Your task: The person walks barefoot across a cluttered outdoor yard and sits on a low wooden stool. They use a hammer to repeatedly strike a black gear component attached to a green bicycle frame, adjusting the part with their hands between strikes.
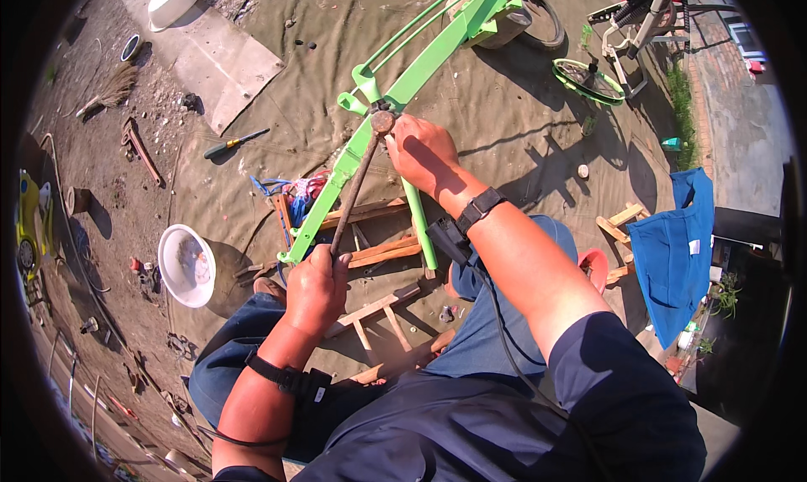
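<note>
A bright green metal bicycle frame (435, 60) slants from upper right to lower left in front of me, with a green tube (418, 221) branching down from it. My left hand (318, 287) is closed round the handle of a rusty hammer (353, 188). The round, brown hammer head lies over the dark joint of the frame. Right beside that head, my right hand (422, 152) is closed with its fingers curled. Whatever it grips at the joint is hidden by the fingers and the hammer head.
Wooden stools (382, 251) stand under the frame. A white basin (187, 265) is on the left, near a screwdriver (235, 143) and a red pipe wrench (143, 151). A small green-rimmed wheel (588, 82) lies at upper right. Blue cloth (671, 259) hangs at right.
</note>
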Tool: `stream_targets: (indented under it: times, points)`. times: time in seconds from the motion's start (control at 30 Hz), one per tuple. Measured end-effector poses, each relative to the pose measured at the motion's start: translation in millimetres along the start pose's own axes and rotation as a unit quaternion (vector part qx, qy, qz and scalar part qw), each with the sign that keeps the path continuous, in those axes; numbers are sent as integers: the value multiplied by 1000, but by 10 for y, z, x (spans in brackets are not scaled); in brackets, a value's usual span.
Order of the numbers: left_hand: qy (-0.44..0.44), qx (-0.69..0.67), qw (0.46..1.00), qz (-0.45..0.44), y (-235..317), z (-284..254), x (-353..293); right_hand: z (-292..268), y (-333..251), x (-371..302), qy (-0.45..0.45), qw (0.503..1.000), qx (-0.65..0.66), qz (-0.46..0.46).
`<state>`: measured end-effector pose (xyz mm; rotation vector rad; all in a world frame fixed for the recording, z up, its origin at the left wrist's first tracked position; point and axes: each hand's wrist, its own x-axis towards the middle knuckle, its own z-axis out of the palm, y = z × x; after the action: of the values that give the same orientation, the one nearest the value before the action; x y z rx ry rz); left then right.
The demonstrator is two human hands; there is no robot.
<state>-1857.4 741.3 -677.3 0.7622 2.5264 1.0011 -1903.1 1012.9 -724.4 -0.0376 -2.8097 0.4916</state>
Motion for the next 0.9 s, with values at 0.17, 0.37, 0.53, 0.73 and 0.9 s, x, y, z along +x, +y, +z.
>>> stream_targets:
  times: [0.17, 0.37, 0.53, 0.73, 0.9]
  points:
    - [41, -17, 998, 55, 30, -54, -4, -33, -40, 2, -7, 1000, 13, 25]
    - [-2, 4, 999, -41, 5, -43, 53, 70, 106, -26, -4, 1000, 21, 8]
    - [47, -11, 998, -30, 49, -156, 101, -91, 101, 17, 19, 990, 116, 81]
    - [60, -27, 997, -45, 26, -181, 129, -182, 102, -23, 26, 986, 141, 90]
    - [67, -33, 996, -48, 10, -165, 121, -83, 120, -148, 10, 995, 87, -41]
